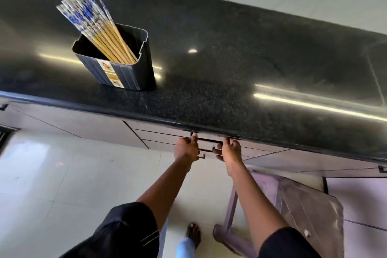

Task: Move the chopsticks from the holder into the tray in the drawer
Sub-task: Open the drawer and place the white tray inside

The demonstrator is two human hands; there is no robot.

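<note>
Both hands at the drawer (209, 143) front.
Left hand (187, 148) and right hand (229, 151) curl over its top edge; chopsticks (94, 25) stand in the holder (125, 71).

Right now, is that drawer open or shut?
Shut, or barely cracked: the drawer front sits flush under the counter; both hands grip its top edge.

We cannot see inside the drawer (209, 142): the counter (209, 100) edge overhangs it, so any tray is hidden. The fingers (193, 136) of the left hand (187, 148) and those of the right hand (229, 151) curl under that edge, their tips out of sight. The chopsticks' (94, 21) lower ends vanish inside the holder (125, 73). Its label is too blurred to read. The stool (293, 216) is cut off at the bottom.
</note>
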